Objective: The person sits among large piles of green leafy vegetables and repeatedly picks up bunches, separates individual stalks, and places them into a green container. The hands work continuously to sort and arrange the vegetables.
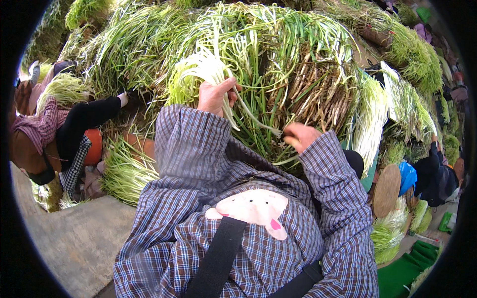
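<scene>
My left hand (220, 96) is closed around a bunch of peeled white stalks (208, 65), which look like green garlic. Their pale leaf ends bend over to the left above the fist. From that hand one longer stalk (251, 113) slants down to the right, with its root end close to my right fingertips. My right hand (302, 136) has its fingers drawn together; whether they pinch that root end is not clear. Before me spreads a large heap of green stalks (257, 78). Brown-husked stalks (320, 93) lie on the heap's right part, beyond my right hand.
Cleaned white stalks (369, 123) lie at my right on a green surface. A leafy bundle (128, 171) rests by my left elbow. A person (56, 130) sits at the left near a red-orange stool or tub (93, 147); another person (434, 178) works at the right beside a round wooden stool top (386, 190).
</scene>
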`<state>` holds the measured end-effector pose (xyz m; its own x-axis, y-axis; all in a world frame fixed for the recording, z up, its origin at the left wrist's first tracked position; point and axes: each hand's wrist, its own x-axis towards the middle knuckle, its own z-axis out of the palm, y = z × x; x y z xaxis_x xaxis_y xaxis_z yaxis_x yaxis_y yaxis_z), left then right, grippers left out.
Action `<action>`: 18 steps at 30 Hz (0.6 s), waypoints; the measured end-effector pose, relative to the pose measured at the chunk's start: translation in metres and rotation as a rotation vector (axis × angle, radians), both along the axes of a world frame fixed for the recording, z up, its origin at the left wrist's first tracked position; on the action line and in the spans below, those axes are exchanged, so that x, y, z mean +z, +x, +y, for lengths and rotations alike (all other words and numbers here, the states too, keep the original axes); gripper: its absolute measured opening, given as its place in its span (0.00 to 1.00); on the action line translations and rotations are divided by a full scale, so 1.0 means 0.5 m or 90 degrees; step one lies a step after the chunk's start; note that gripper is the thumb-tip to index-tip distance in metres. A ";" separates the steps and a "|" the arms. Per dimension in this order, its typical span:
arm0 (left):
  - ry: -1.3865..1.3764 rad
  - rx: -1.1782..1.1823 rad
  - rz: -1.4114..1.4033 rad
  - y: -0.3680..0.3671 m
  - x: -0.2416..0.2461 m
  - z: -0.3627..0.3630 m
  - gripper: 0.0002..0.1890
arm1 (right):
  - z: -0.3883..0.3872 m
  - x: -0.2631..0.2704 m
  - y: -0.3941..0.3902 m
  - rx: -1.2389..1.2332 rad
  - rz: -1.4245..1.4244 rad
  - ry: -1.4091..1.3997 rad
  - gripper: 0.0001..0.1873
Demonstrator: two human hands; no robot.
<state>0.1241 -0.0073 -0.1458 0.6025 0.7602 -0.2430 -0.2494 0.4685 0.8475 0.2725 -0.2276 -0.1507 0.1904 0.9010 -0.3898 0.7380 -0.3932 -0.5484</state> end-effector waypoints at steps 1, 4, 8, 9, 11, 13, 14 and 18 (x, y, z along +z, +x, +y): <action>0.000 -0.026 0.016 0.001 -0.001 -0.004 0.08 | 0.009 0.008 -0.008 -0.039 -0.002 0.178 0.23; -0.057 -0.136 0.027 0.008 -0.009 -0.016 0.07 | 0.076 -0.007 -0.051 -0.008 -0.131 0.451 0.23; -0.111 -0.131 -0.030 0.008 -0.016 -0.014 0.07 | 0.099 -0.060 -0.097 -0.119 0.102 0.167 0.15; -0.091 -0.099 -0.041 0.005 -0.015 -0.009 0.07 | 0.086 -0.070 -0.105 -0.164 0.185 0.124 0.13; -0.070 -0.034 -0.075 0.002 -0.010 0.000 0.08 | 0.048 -0.076 -0.107 -0.157 0.205 0.111 0.13; -0.095 -0.028 -0.143 0.004 -0.007 -0.002 0.07 | 0.023 -0.067 -0.104 -0.256 0.425 0.085 0.14; -0.090 -0.026 -0.141 0.009 -0.007 -0.007 0.10 | 0.020 -0.058 -0.091 -0.282 0.519 0.128 0.14; -0.134 -0.163 -0.083 0.031 -0.020 -0.057 0.18 | 0.054 -0.022 -0.068 -0.325 0.767 0.124 0.20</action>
<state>0.1393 -0.0359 -0.1557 0.8034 0.5219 -0.2865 -0.2014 0.6911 0.6941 0.2384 -0.2008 -0.1614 0.1512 0.8920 -0.4259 -0.4542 -0.3200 -0.8315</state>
